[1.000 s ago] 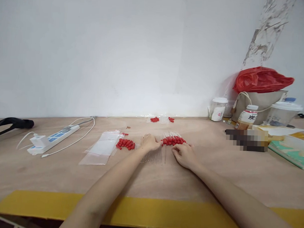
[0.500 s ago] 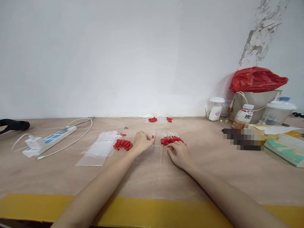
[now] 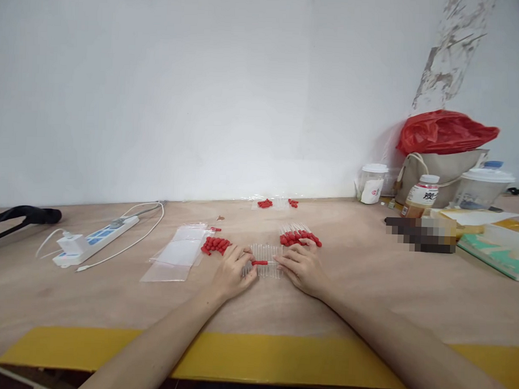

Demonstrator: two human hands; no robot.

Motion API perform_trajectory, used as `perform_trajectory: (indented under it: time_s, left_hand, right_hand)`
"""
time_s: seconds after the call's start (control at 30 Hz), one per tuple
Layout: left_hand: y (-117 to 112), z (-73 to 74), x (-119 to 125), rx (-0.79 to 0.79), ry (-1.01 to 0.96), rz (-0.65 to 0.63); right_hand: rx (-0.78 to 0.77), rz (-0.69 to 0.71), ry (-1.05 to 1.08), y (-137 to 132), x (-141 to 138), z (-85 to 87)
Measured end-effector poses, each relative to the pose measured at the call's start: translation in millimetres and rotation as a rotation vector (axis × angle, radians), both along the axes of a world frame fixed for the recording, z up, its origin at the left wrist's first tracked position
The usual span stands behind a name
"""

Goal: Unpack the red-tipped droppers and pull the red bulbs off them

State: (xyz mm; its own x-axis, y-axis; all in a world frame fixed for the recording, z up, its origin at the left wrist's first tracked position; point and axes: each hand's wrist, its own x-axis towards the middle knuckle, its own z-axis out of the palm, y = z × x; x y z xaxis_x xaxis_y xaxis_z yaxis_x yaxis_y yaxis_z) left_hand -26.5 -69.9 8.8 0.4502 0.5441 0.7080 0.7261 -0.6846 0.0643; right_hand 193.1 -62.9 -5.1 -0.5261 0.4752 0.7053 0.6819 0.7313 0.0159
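My left hand (image 3: 233, 271) pinches the left end of a red rubber dropper bulb (image 3: 260, 262). A thin clear glass dropper tube (image 3: 272, 263) lines up with the bulb's right end, and my right hand (image 3: 304, 270) grips the tube's far end with closed fingers. Whether the tube sits inside the bulb is too small to tell. Below them a row of clear glass tubes (image 3: 263, 252) lies on the table. Loose red bulbs (image 3: 215, 246) are heaped beside my left hand. Behind my right hand lie several droppers with red bulbs fitted (image 3: 299, 237).
Clear plastic bags (image 3: 176, 253) and a white power strip (image 3: 96, 241) with cables lie left. More red pieces (image 3: 265, 203) rest by the wall. Right are a lidded cup (image 3: 371, 184), a bottle (image 3: 421, 195) and a green-and-white tray (image 3: 493, 251).
My left hand has come down and nearer with the red bulb. My right hand has moved slightly left and now holds a glass tube against it. The view has shifted a little.
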Motion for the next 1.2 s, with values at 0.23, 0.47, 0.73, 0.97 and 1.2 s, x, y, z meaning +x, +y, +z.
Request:
perform_trajectory:
  time_s: [0.23, 0.47, 0.73, 0.97, 1.2]
  left_hand:
    - [5, -0.8, 4, -0.104, 0.09, -0.116]
    - [4, 0.1, 2, -0.067, 0.21, -0.114]
    - [1, 1.4, -24, -0.066, 0.118, -0.026]
    - [5, 23.1, -52, -0.237, -0.197, 0.174]
    - [18, 28.6, -113, -0.629, -0.205, 0.45]
  right_hand:
    - [0.003, 0.009, -0.004, -4, -3, -1.0]
    - [0.007, 0.06, -0.041, -6, 2, -0.6]
    - [-0.065, -0.065, 0.069, 0, 22, 6.8]
    - [-0.16, -0.218, 0.167, 11, 31, 13.9]
    - [-0.329, -0.435, 0.127, 18, 32, 12.7]
